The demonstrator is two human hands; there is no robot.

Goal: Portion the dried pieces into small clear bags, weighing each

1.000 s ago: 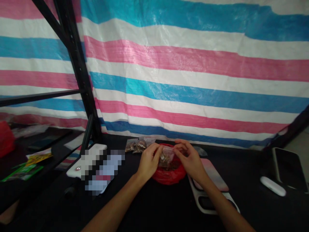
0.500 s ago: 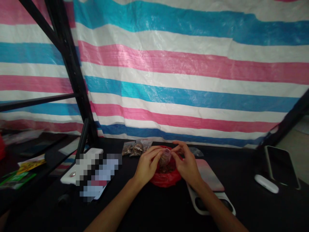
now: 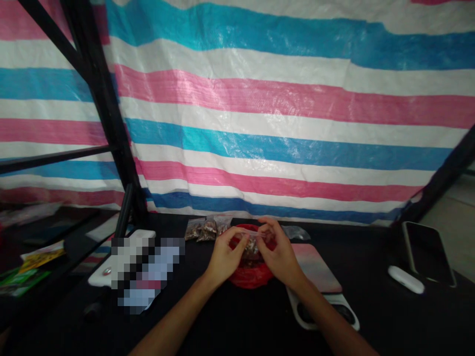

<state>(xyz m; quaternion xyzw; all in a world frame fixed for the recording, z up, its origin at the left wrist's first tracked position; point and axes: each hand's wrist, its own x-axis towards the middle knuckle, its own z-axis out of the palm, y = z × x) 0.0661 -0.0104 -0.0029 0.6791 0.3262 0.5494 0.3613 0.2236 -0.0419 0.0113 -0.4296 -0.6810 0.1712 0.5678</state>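
Note:
A small clear plastic zip bag (image 3: 251,242) hangs between my two hands, its top edge stretched nearly flat. My left hand (image 3: 227,252) pinches one end of that edge between thumb and fingers. At the other end, my right hand (image 3: 276,249) pinches it the same way, with its index finger bent above. Under the bag sits a bowl lined with a red plastic bag (image 3: 250,278); brownish bits show inside, too small to name. How much the zip bag holds is hard to make out.
Filled zip bags (image 3: 206,229) lie behind my left hand. A kitchen scale (image 3: 317,269) stands under my right forearm, with a clear plastic bag (image 3: 296,232) behind it. Far right are a phone (image 3: 428,252) and a white case (image 3: 406,279). A white device (image 3: 144,240) lies left.
The bag's mouth was rounded and open; now its top edge is drawn straight and flat. My hands have come closer together over the bowl. The view has shifted slightly.

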